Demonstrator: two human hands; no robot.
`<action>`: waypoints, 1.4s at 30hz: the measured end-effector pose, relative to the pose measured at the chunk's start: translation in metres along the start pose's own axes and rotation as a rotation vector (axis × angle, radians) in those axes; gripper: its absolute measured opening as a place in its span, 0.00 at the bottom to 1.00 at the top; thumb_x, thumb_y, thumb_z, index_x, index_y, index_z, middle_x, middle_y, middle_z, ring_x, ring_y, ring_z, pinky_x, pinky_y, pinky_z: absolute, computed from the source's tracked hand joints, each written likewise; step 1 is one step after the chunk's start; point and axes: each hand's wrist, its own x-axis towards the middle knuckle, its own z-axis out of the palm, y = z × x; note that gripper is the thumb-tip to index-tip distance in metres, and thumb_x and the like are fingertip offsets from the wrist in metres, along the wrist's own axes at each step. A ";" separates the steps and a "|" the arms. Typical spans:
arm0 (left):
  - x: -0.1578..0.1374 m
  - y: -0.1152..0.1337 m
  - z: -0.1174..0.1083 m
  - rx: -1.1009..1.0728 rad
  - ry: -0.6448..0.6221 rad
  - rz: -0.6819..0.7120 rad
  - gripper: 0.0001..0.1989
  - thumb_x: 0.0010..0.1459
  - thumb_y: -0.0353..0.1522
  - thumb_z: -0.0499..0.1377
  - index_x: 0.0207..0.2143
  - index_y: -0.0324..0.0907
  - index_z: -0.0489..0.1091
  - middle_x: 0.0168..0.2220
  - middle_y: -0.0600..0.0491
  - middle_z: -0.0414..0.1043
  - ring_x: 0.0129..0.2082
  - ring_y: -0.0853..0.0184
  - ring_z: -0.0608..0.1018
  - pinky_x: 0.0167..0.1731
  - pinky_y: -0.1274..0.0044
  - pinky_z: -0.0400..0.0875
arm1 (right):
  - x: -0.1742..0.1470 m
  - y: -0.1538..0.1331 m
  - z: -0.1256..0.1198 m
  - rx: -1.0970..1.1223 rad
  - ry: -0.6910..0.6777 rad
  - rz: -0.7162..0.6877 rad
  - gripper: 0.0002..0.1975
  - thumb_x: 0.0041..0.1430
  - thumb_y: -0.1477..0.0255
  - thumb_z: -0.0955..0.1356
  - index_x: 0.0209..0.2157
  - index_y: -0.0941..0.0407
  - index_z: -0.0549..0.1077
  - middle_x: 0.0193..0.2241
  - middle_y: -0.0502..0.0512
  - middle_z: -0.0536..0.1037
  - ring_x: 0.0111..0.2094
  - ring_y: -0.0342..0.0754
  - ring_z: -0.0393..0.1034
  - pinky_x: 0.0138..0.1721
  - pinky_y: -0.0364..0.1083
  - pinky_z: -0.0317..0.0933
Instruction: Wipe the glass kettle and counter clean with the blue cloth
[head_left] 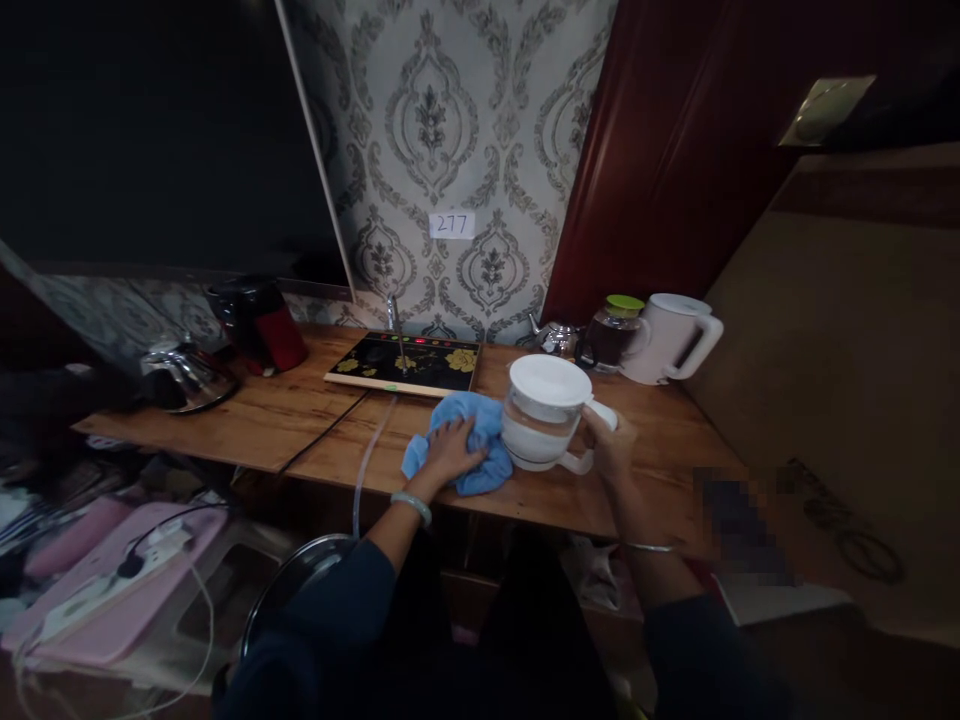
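Observation:
My left hand (451,450) presses down on a crumpled blue cloth (487,472) near the table's front edge, its fingers bent into the folds. Just right of the cloth, close against it, is a clear kettle (536,435) with a white lid and a white lower part. My right hand (611,445) is closed around the kettle's white handle (602,413). The kettle looks upright, at the table's front. Whether its base touches the wood I cannot tell.
Behind the cloth lies a black panel (367,358) with gold flowers and a tap (394,315). A white jug (660,340), a green-lidded jar (611,335) and a small metal teapot (556,337) stand at back right. A steel kettle (187,375) and red-black appliance (266,335) stand left on the wooden table (255,430).

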 end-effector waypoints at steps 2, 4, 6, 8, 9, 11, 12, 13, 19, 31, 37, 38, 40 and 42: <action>-0.007 0.000 0.007 0.208 -0.108 0.029 0.28 0.41 0.31 0.68 0.49 0.44 0.74 0.55 0.41 0.72 0.59 0.43 0.67 0.61 0.54 0.52 | 0.000 0.002 0.002 -0.002 0.022 0.006 0.20 0.42 0.56 0.74 0.17 0.54 0.64 0.10 0.41 0.60 0.13 0.38 0.51 0.14 0.41 0.46; -0.012 -0.001 0.009 0.473 -0.215 0.074 0.28 0.50 0.32 0.63 0.56 0.44 0.70 0.60 0.40 0.67 0.62 0.43 0.64 0.61 0.54 0.52 | 0.001 0.002 0.004 -0.002 0.051 0.008 0.20 0.40 0.56 0.74 0.17 0.54 0.64 0.11 0.41 0.61 0.15 0.38 0.52 0.15 0.41 0.48; -0.014 -0.003 0.008 0.650 -0.246 0.103 0.28 0.56 0.33 0.57 0.60 0.42 0.65 0.61 0.39 0.65 0.62 0.45 0.64 0.60 0.56 0.55 | 0.001 0.002 0.006 -0.001 0.074 0.002 0.19 0.40 0.57 0.74 0.18 0.54 0.65 0.12 0.41 0.62 0.16 0.38 0.53 0.17 0.41 0.50; -0.013 -0.004 0.005 0.734 -0.217 0.118 0.28 0.58 0.32 0.55 0.61 0.40 0.64 0.61 0.38 0.65 0.61 0.45 0.65 0.59 0.57 0.57 | 0.002 0.002 0.007 -0.008 0.091 -0.016 0.18 0.39 0.58 0.74 0.18 0.55 0.66 0.13 0.42 0.63 0.18 0.39 0.54 0.18 0.41 0.52; -0.013 -0.006 0.005 0.759 -0.198 0.125 0.28 0.58 0.32 0.54 0.61 0.39 0.64 0.60 0.38 0.65 0.61 0.46 0.66 0.58 0.57 0.58 | 0.002 0.002 0.007 -0.015 0.102 -0.028 0.18 0.40 0.58 0.74 0.18 0.55 0.67 0.13 0.42 0.63 0.18 0.39 0.55 0.19 0.41 0.53; -0.011 -0.008 0.004 0.790 -0.169 0.137 0.27 0.58 0.32 0.53 0.61 0.38 0.64 0.60 0.37 0.66 0.60 0.46 0.66 0.57 0.57 0.59 | 0.003 0.002 0.007 -0.024 0.130 -0.050 0.17 0.41 0.58 0.74 0.19 0.56 0.69 0.15 0.43 0.65 0.19 0.40 0.56 0.20 0.42 0.55; -0.011 -0.009 0.004 0.799 -0.164 0.144 0.27 0.59 0.33 0.53 0.61 0.38 0.64 0.60 0.38 0.66 0.60 0.46 0.67 0.57 0.58 0.60 | 0.004 0.003 0.006 -0.025 0.144 -0.058 0.17 0.41 0.58 0.74 0.19 0.56 0.70 0.15 0.44 0.66 0.19 0.40 0.57 0.20 0.42 0.56; -0.010 -0.011 0.005 0.809 -0.162 0.150 0.27 0.59 0.33 0.53 0.61 0.38 0.64 0.60 0.38 0.66 0.59 0.47 0.67 0.57 0.58 0.60 | 0.006 0.004 0.004 -0.028 0.155 -0.064 0.17 0.41 0.57 0.74 0.20 0.56 0.71 0.15 0.44 0.67 0.19 0.41 0.58 0.21 0.42 0.57; -0.004 -0.014 0.005 0.884 -0.187 0.153 0.28 0.61 0.34 0.51 0.62 0.36 0.63 0.60 0.38 0.66 0.59 0.47 0.67 0.57 0.59 0.61 | 0.033 0.011 -0.020 -0.144 0.225 -0.123 0.18 0.43 0.55 0.72 0.24 0.58 0.76 0.21 0.51 0.76 0.24 0.45 0.66 0.26 0.45 0.64; 0.004 -0.029 0.006 0.970 -0.198 0.158 0.28 0.62 0.36 0.48 0.62 0.36 0.63 0.60 0.39 0.66 0.60 0.49 0.66 0.58 0.61 0.60 | 0.103 0.023 -0.095 -0.331 0.422 -0.178 0.25 0.41 0.48 0.70 0.24 0.59 0.76 0.22 0.55 0.79 0.26 0.49 0.69 0.28 0.46 0.64; 0.007 -0.043 0.008 1.001 -0.165 0.218 0.29 0.60 0.38 0.47 0.60 0.35 0.66 0.57 0.41 0.70 0.59 0.51 0.69 0.58 0.63 0.61 | 0.134 0.027 -0.134 -0.470 0.506 -0.149 0.28 0.41 0.44 0.68 0.21 0.57 0.74 0.20 0.54 0.77 0.26 0.50 0.69 0.28 0.45 0.61; 0.008 -0.046 0.009 1.004 -0.161 0.222 0.29 0.60 0.38 0.47 0.59 0.35 0.67 0.57 0.42 0.70 0.59 0.51 0.69 0.58 0.64 0.61 | 0.138 0.028 -0.140 -0.491 0.519 -0.143 0.28 0.40 0.43 0.68 0.21 0.57 0.74 0.20 0.55 0.77 0.26 0.50 0.69 0.27 0.45 0.61; 0.009 -0.050 0.009 1.002 -0.159 0.224 0.30 0.59 0.39 0.46 0.59 0.35 0.67 0.58 0.42 0.70 0.59 0.50 0.69 0.58 0.63 0.61 | 0.146 0.029 -0.150 -0.527 0.541 -0.136 0.30 0.40 0.42 0.67 0.22 0.58 0.75 0.21 0.56 0.78 0.27 0.51 0.70 0.28 0.45 0.60; 0.010 -0.053 0.008 0.984 -0.154 0.221 0.30 0.59 0.40 0.46 0.59 0.35 0.67 0.57 0.41 0.70 0.59 0.50 0.69 0.58 0.63 0.62 | 0.152 0.030 -0.159 -0.556 0.556 -0.136 0.31 0.41 0.41 0.66 0.23 0.58 0.75 0.23 0.58 0.80 0.28 0.53 0.71 0.28 0.46 0.61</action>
